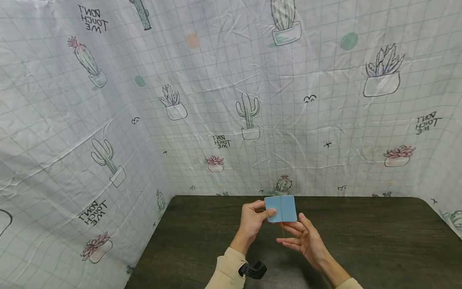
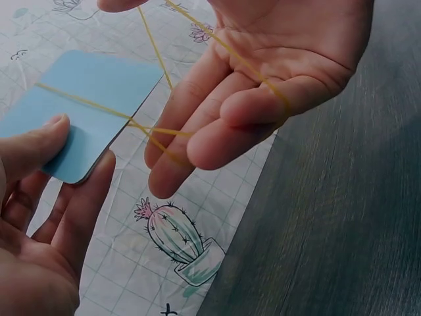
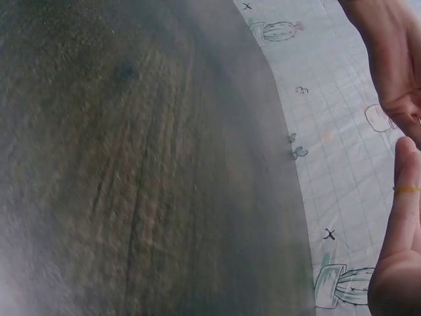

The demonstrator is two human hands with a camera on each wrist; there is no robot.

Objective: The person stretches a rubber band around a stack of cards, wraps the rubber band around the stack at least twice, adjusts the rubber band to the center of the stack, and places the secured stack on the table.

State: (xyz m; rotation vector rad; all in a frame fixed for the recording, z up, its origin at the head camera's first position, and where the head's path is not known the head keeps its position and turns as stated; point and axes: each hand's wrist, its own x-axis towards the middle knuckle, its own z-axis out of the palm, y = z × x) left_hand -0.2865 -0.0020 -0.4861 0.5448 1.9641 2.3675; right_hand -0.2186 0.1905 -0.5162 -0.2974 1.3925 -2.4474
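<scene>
My left hand (image 1: 251, 220) pinches a flat light-blue square (image 1: 288, 206) with rounded corners, thumb on its face and fingers behind. A thin yellow rubber band (image 2: 85, 101) runs across the middle of that face in the left wrist view. From the square's edge the band crosses over itself and stretches to my right hand (image 1: 311, 243), where it loops round the spread fingers. The right palm faces the square, its fingertips close to the near edge. Only part of the right hand shows in the right wrist view, with the band round a finger (image 3: 405, 197).
Both hands are above a dark wooden table (image 1: 195, 241). A pale grid-patterned cloth (image 1: 216, 80) printed with cacti hangs behind it and along the sides. A black wristband (image 1: 254, 270) sits at the left sleeve.
</scene>
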